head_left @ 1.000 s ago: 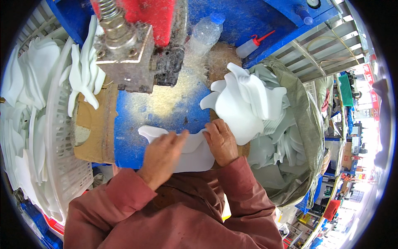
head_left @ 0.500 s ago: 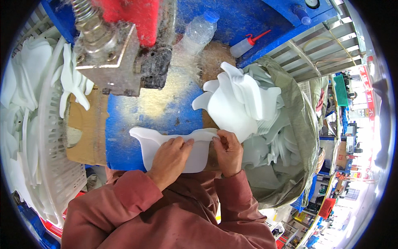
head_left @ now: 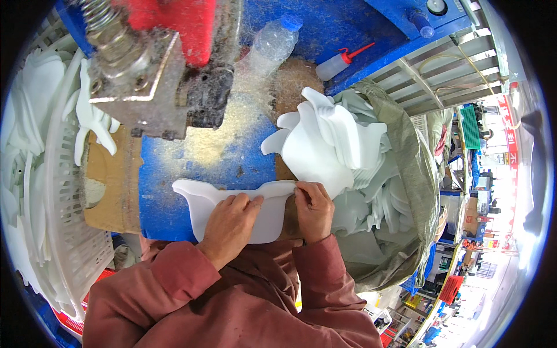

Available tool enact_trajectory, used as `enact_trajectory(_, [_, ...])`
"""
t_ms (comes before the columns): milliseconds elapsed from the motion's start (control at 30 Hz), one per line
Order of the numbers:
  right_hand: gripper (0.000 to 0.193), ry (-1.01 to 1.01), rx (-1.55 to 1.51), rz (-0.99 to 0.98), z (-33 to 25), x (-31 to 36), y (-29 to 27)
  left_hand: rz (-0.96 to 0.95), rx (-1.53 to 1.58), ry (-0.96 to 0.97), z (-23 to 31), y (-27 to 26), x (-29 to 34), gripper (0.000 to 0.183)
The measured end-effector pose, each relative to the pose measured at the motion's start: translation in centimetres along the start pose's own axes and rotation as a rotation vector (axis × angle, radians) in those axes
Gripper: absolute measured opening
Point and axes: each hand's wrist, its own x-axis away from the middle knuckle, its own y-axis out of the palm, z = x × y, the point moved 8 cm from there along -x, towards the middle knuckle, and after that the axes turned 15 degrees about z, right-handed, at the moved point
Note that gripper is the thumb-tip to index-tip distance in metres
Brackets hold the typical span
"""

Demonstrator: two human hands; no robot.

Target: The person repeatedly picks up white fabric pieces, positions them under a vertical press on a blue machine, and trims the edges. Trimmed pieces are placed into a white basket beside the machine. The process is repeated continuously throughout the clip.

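A thin white moulded piece (head_left: pixel 200 211) with a raised, wavy far edge lies at the near side of a worn blue board (head_left: pixel 162 211). My left hand (head_left: pixel 231 223) rests across its middle, fingers curled over the raised edge and thumb pressed near it. At the piece's right end, my right hand (head_left: pixel 314 210) pinches the corner between thumb and fingers. Just beyond my right hand sits a stack of similar white pieces (head_left: pixel 322 145), nested in one another.
A metal machine head (head_left: pixel 139 87) with a red part hangs over the board at far left. A white crate (head_left: pixel 75 232) of white pieces stands left; a greenish sack (head_left: pixel 426 191) holds more at right. Behind are a clear bottle (head_left: pixel 272 43) and a red-tipped squeeze bottle (head_left: pixel 333 66).
The whole view has shifted a little, so things appear slightly further left. Both hands keep their hold on the white piece, with little visible movement along its edge.
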Motion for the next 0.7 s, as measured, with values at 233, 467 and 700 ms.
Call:
enact_trajectory(233, [0.012,-0.036,0.038,0.006,-0.1,-0.2,0.4,0.001,-0.016,-0.004,0.1,-0.2,-0.1,0.033])
enact_trajectory(467, [0.011,-0.105,0.087,0.018,-0.2,-0.1,1.0,0.001,-0.008,-0.01,0.0,-0.2,-0.2,0.033])
enact_trajectory(700, [0.007,-0.103,0.222,-0.078,0.7,-0.1,1.6,0.024,0.011,-0.029,0.0,-0.3,-0.3,0.032])
